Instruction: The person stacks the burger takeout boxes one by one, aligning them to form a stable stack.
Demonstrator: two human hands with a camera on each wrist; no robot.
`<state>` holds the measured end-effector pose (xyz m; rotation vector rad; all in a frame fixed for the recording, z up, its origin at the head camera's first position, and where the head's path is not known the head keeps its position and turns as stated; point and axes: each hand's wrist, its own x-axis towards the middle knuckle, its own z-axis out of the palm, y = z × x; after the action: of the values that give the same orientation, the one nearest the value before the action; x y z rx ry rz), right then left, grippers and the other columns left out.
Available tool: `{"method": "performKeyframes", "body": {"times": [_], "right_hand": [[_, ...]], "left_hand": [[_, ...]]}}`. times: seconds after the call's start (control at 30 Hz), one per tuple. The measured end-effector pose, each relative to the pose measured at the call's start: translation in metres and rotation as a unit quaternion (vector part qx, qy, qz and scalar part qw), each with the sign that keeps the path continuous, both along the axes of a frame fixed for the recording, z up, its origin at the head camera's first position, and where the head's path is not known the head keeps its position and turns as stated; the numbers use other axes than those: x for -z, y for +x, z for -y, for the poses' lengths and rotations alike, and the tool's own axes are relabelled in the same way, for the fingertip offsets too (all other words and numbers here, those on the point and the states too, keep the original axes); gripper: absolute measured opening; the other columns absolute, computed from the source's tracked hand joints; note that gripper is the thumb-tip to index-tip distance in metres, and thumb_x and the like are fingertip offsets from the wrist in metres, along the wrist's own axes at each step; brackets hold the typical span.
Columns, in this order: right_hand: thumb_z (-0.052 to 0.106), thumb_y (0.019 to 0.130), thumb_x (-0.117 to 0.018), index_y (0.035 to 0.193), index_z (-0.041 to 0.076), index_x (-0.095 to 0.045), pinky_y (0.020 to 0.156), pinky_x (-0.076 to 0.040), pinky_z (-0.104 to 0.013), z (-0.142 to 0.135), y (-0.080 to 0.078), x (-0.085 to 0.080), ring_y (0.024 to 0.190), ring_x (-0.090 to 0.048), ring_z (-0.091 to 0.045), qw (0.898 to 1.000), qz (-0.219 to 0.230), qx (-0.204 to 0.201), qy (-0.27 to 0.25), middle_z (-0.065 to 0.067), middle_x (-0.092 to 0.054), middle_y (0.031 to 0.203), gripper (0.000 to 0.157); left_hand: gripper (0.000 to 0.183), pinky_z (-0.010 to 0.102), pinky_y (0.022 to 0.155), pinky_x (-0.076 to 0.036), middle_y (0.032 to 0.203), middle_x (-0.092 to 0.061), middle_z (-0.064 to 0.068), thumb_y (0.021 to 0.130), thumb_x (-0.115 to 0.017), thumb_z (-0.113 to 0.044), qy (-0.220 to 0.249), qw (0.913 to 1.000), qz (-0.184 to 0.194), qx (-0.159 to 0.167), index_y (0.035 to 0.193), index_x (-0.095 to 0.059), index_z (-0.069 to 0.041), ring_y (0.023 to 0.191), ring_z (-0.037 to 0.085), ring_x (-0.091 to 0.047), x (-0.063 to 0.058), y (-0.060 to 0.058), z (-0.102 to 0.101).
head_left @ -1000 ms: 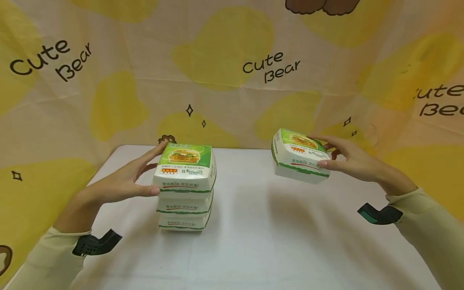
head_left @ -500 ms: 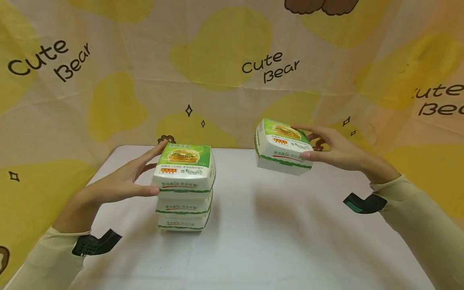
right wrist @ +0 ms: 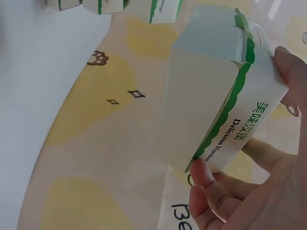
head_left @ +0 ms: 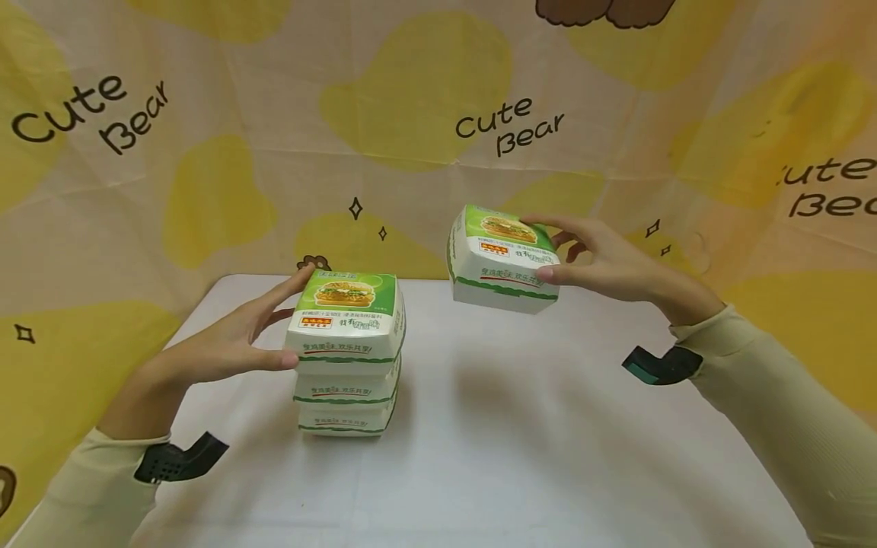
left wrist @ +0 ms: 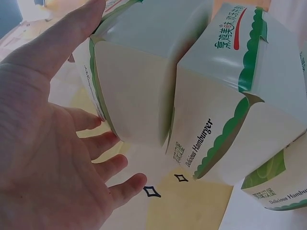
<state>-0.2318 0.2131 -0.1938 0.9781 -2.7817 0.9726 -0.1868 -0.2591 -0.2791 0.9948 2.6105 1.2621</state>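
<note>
Three white-and-green burger boxes form a stack left of centre in the head view. My left hand (head_left: pixel 219 346) spans the left side of the top burger box (head_left: pixel 346 316), thumb at its front corner and index finger at its back corner. Below it sit the middle box (head_left: pixel 345 388) and the bottom box (head_left: pixel 342 421). My right hand (head_left: pixel 603 262) holds a fourth, matching burger box (head_left: pixel 505 259) by its right side, thumb in front and fingers behind. This box is raised above the table, slightly tilted, right of the stack and higher than its top.
A white tabletop (head_left: pixel 479 464) lies under everything. Behind it hangs a yellow patterned cloth (head_left: pixel 411 91) with "Cute Bear" lettering. Black wrist mounts (head_left: pixel 181 459) sit on both sleeves.
My right hand has carried its burger box leftward and upward, nearer the stack. My left hand and the stacked boxes have stayed in place.
</note>
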Motion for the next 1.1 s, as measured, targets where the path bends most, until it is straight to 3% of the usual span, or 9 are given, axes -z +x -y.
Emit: {"method": "performKeyframes", "body": {"times": [0.27, 0.47, 0.7, 0.93, 1.1], "right_hand": [[0.030, 0.089, -0.073, 0.152, 0.021, -0.047, 0.091, -0.045, -0.042, 0.018, 0.000, -0.008, 0.112, -0.055, -0.025, 1.000, -0.007, -0.015, -0.006, -0.006, -0.061, 0.134, 0.069], [0.035, 0.088, -0.074, 0.152, 0.021, -0.046, 0.090, -0.044, -0.041, 0.031, 0.003, -0.014, 0.112, -0.054, -0.025, 1.000, -0.003, -0.014, -0.004, -0.006, -0.060, 0.133, 0.071], [0.042, 0.087, -0.073, 0.152, 0.022, -0.047, 0.088, -0.045, -0.040, 0.047, 0.003, -0.017, 0.110, -0.055, -0.024, 1.000, -0.013, -0.015, -0.005, -0.005, -0.062, 0.129, 0.072], [0.036, 0.086, -0.074, 0.151, 0.023, -0.048, 0.088, -0.046, -0.040, 0.065, 0.004, -0.017, 0.109, -0.056, -0.023, 1.000, -0.011, -0.021, -0.007, -0.003, -0.063, 0.127, 0.071], [0.036, 0.085, -0.074, 0.151, 0.025, -0.047, 0.088, -0.047, -0.040, 0.079, 0.006, -0.019, 0.110, -0.055, -0.022, 1.000, -0.012, -0.028, 0.000, -0.001, -0.063, 0.127, 0.072]], "left_hand": [[0.110, 0.079, 0.110, -0.023, 0.173, -0.002, -0.001, 0.084, -0.077, -0.014, -0.004, 1.0000, 0.002, 0.002, 0.163, -0.004, -0.032, 0.151, 0.051, -0.022, -0.001, 0.000, -0.001], [0.110, 0.077, 0.111, -0.024, 0.172, -0.003, -0.006, 0.083, -0.077, -0.014, -0.006, 1.0000, 0.003, -0.002, 0.163, -0.004, -0.034, 0.152, 0.049, -0.020, -0.001, 0.000, -0.003], [0.110, 0.081, 0.109, -0.023, 0.172, -0.002, -0.004, 0.083, -0.077, -0.015, -0.004, 1.0000, 0.004, -0.004, 0.163, -0.004, -0.036, 0.148, 0.055, -0.025, -0.001, 0.000, -0.003], [0.111, 0.082, 0.107, -0.022, 0.173, -0.002, -0.003, 0.083, -0.078, -0.016, -0.004, 1.0000, 0.004, 0.003, 0.162, -0.004, -0.037, 0.147, 0.057, -0.025, -0.002, -0.001, -0.004], [0.111, 0.080, 0.109, -0.023, 0.172, -0.003, -0.006, 0.082, -0.078, -0.014, -0.001, 1.0000, 0.004, 0.001, 0.162, -0.005, -0.037, 0.151, 0.051, -0.021, -0.001, 0.000, -0.003]]}}
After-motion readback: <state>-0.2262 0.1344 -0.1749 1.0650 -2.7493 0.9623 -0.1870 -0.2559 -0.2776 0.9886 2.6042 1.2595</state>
